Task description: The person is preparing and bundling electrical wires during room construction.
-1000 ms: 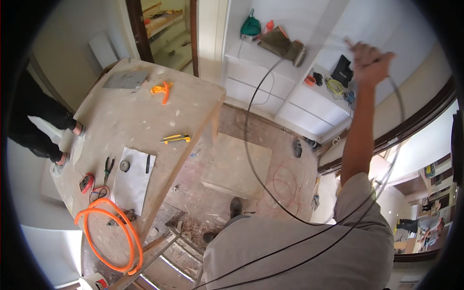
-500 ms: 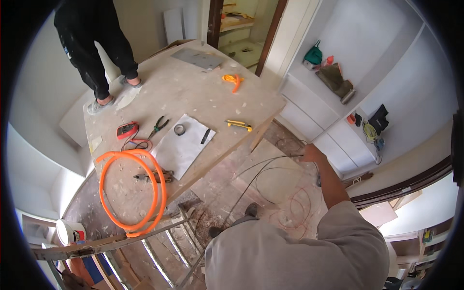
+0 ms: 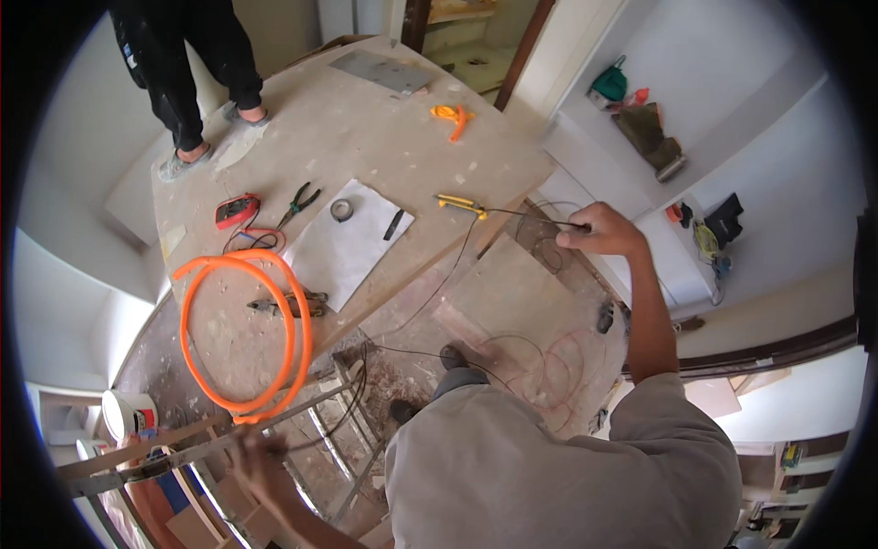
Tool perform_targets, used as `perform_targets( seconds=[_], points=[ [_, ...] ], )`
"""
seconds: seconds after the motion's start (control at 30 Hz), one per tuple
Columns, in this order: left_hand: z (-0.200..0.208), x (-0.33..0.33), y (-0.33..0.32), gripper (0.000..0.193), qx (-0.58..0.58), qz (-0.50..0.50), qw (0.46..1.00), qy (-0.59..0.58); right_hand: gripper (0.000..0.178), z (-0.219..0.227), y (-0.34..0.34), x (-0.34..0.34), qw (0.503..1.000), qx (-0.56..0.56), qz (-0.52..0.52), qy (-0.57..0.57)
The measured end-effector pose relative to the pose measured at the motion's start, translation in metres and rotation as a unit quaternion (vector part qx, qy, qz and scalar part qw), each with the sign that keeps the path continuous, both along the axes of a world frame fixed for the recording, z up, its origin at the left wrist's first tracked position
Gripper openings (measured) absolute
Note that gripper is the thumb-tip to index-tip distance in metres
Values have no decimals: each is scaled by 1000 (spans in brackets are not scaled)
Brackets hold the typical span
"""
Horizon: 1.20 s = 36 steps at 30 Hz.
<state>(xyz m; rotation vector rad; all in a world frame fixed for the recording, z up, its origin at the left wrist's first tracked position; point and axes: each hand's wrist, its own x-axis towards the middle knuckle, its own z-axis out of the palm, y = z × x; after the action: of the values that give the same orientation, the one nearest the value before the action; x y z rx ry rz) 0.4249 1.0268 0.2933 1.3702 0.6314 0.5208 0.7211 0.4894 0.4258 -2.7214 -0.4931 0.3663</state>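
Observation:
My right hand [image 3: 604, 229] is raised beyond the near corner of the table, its fingers closed around a thin black cable [image 3: 535, 218]. From there the cable runs left past a yellow utility knife [image 3: 460, 203], then hangs toward the floor in loose bends. My left hand [image 3: 256, 465] is at the lower left by the stepladder [image 3: 334, 446], smeared by motion. A dark cable strand reaches toward it, but its grip is unclear. On the table lie a coil of orange conduit [image 3: 293, 339], pliers [image 3: 274, 304], green-handled pliers [image 3: 297, 203] and a red multimeter [image 3: 238, 210].
A person in dark trousers [image 3: 224, 46] stands on the worn tabletop [image 3: 366, 137]. A white sheet [image 3: 357, 247] there carries a roll of tape [image 3: 341, 209]. Cables and red wire [image 3: 558, 357] litter the floor. Shelves [image 3: 658, 188] hold bags and gear at right; a white bucket [image 3: 126, 414] stands lower left.
My right hand has moved up, lifting the cable toward the table edge beside the knife. My left hand has come into view at the lower left. The view has shifted slightly.

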Motion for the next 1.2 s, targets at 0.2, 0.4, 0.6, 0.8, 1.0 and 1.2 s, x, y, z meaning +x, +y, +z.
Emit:
perform_targets(
  seconds=[0.2,0.4,0.6,0.8,1.0,1.2],
  points=[
    [23,72,-141,69,399,-129,883,211,37,31,109,-20,947,25,302,-108],
    [71,148,-220,40,366,-162,916,-38,36,47,138,-18,866,113,476,-107],
    [-18,71,-193,21,188,-255,925,208,9,52,13,87,932,145,225,-242],
    [-105,-93,-175,16,257,-155,854,426,33,-45,-183,243,969,169,-100,-147],
    [-72,-96,-207,38,206,-223,804,511,49,-235,-280,290,987,2,-138,78],
    [-47,13,-274,29,209,-246,906,275,42,-256,-25,138,973,32,213,88]
  ],
)
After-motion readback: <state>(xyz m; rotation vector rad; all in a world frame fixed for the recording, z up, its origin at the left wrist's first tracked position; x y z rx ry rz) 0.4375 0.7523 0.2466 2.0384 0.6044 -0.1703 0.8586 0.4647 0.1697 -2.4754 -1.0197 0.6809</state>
